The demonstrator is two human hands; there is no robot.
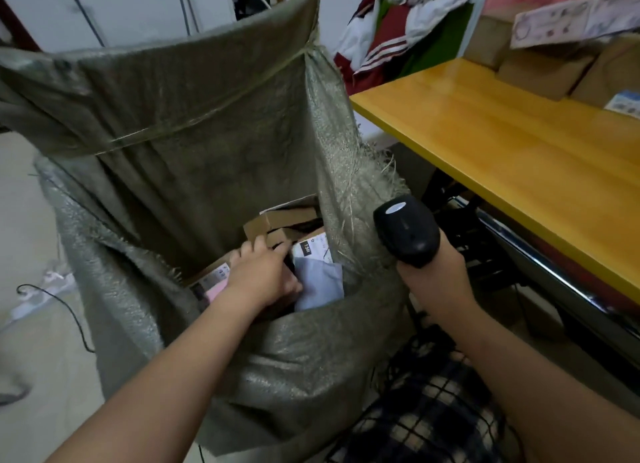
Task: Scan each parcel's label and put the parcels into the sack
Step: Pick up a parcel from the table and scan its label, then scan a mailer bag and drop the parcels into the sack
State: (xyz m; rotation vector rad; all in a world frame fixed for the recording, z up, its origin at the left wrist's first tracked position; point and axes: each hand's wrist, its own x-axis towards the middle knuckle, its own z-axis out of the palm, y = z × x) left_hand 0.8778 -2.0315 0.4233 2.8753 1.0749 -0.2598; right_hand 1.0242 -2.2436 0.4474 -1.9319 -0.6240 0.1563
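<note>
A large grey-green woven sack [194, 143] stands open in front of me. Several parcels lie in its bottom: brown cardboard boxes [277, 220], a box with a white label [311, 246] and a pale grey mailer bag [320, 284]. My left hand [263, 272] reaches down into the sack and lies over a dark parcel [289, 258] among them. Whether its fingers grip that parcel is hidden. My right hand [433, 275] grips the handle of a black barcode scanner [407, 230], held upright just outside the sack's right edge.
A yellow wooden table [502, 143] runs along the right, with cardboard boxes [543, 71] at its far end. Its metal frame [540, 254] lies below. Clothes [398, 29] hang behind the sack. A black cable [69, 310] trails over the floor on the left.
</note>
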